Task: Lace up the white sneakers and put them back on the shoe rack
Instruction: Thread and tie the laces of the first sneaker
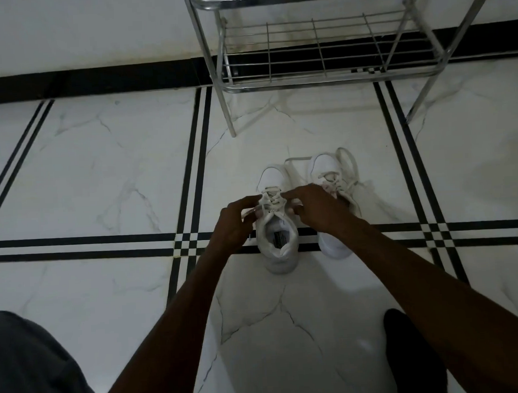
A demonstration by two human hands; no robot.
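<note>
From my remote seat, a dark-clad knee [30, 363] fills the near left corner and a dark foot [412, 347] the near right, both on the white marble floor [102, 173]. Two bare forearms reach forward to the left sneaker [279, 249], which stands upright across the black tile stripes, toe pointing away. My left hand [233, 224] pinches a lace end [249, 211] at the shoe's left side; my right hand [314, 207] pinches at the crossed laces near the upper eyelets, fingers curled. Just beside it stands the right sneaker [333, 193], partly hidden by my right wrist, its loose lace [347, 162] looped out onto the floor. I judge the shoes light and softly padded, the laces limp and flat: best held near the tips for threading, and the shoes by the heel collar for lifting. Beyond, well apart, the chrome wire shoe rack [320, 57] stands against the wall, its visible shelves bare.
</note>
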